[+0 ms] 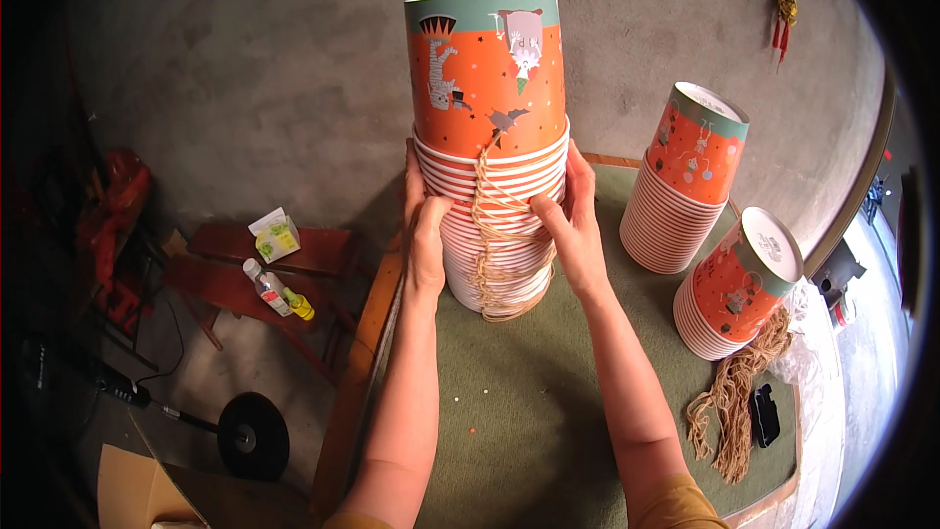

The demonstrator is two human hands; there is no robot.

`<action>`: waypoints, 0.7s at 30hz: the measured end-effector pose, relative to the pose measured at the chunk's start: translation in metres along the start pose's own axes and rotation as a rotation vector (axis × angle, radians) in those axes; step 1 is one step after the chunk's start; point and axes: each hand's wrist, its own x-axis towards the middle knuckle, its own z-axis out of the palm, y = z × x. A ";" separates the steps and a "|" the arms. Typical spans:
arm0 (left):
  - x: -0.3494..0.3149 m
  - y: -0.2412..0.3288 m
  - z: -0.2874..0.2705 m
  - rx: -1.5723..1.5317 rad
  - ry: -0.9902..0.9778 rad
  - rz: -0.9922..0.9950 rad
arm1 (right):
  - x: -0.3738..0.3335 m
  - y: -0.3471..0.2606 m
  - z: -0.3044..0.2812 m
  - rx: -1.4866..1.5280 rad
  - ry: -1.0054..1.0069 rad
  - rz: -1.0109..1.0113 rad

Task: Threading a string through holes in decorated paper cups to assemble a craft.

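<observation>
Squarely btwn hands (424,235) (580,233): cup stk (519,155)

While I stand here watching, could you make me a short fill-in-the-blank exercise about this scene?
1. The left grip and right grip hold a cup stack whose top cup is mainly ____ in colour below its grey-green band.
2. Besides the held one, ____ other cup stacks stand on the green tabletop.
3. The bundle of tan string lies to the ____ of the right forearm.

Missing words: orange; two; right.
</observation>
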 end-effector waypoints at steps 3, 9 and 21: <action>0.000 -0.004 -0.001 -0.022 -0.001 -0.005 | -0.002 -0.001 0.002 -0.017 0.004 -0.028; 0.000 -0.011 -0.006 -0.061 0.027 0.016 | -0.003 -0.005 0.007 -0.037 0.008 -0.029; 0.000 -0.014 -0.008 0.007 0.001 0.018 | -0.005 -0.004 0.008 -0.048 0.028 -0.004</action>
